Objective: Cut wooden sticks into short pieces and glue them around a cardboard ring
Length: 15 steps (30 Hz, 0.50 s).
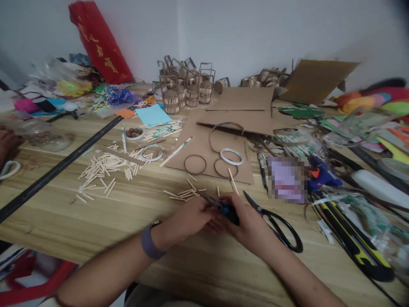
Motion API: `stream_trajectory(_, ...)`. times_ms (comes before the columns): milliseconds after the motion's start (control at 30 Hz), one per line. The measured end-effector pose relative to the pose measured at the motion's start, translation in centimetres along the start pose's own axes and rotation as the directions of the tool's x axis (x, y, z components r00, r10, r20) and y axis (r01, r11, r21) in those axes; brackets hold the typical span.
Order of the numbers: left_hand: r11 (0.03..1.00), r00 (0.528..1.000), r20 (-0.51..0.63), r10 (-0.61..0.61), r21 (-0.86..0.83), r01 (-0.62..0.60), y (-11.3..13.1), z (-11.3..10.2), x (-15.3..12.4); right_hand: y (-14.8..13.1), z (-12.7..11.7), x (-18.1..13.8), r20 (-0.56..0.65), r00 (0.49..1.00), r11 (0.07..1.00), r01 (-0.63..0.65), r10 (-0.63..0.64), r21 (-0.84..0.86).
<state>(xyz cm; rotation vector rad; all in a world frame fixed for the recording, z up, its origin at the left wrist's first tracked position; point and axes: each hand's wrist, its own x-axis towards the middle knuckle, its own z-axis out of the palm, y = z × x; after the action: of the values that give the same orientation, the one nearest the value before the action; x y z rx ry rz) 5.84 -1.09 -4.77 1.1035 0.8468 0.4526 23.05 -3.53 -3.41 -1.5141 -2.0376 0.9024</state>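
My right hand (246, 221) is closed around dark pliers with blue on the handles (227, 209), their jaws towards the upper left. Close against it, my left hand (193, 213) has its fingers pinched together by the pliers' jaws; whatever they hold is hidden. Just beyond my hands lie several short cut wooden sticks (183, 195). Black-handled scissors (277, 228) rest beside my right hand. Two thin brown rings (194, 164) and a white tape roll (231, 156) lie on the cardboard sheet (179, 157).
A larger heap of short sticks (102, 168) spreads to the left, near a bowl of brown balls (134, 133). Small lidded baskets with handles (171, 102) stand at the back. A utility knife (351, 234) and a blue glue gun (322, 172) lie right. Another person's hand (8, 140) shows far left.
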Motion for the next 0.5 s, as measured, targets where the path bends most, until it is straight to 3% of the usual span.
stream_trajectory(200, 0.993, 0.993, 0.113, -0.042, -0.102, 0.053, 0.8, 0.0, -0.3, 0.1, -0.6, 0.2, -0.057, 0.998, 0.994, -0.033, 0.039, 0.103)
stream_trajectory(333, 0.987, 0.998, 0.035, -0.054, -0.151, 0.058, 1.2, 0.2, -0.5, 0.3, -0.3, 0.1, -0.123, 0.992, 0.984, 0.000, 0.022, 0.176)
stream_trajectory(500, 0.977, 0.999, -0.044, -0.028, -0.214, 0.018, 1.2, 0.4, -0.4, 0.1, 0.3, -0.1, -0.250, 0.964, 0.979, -0.036, 0.087, 0.201)
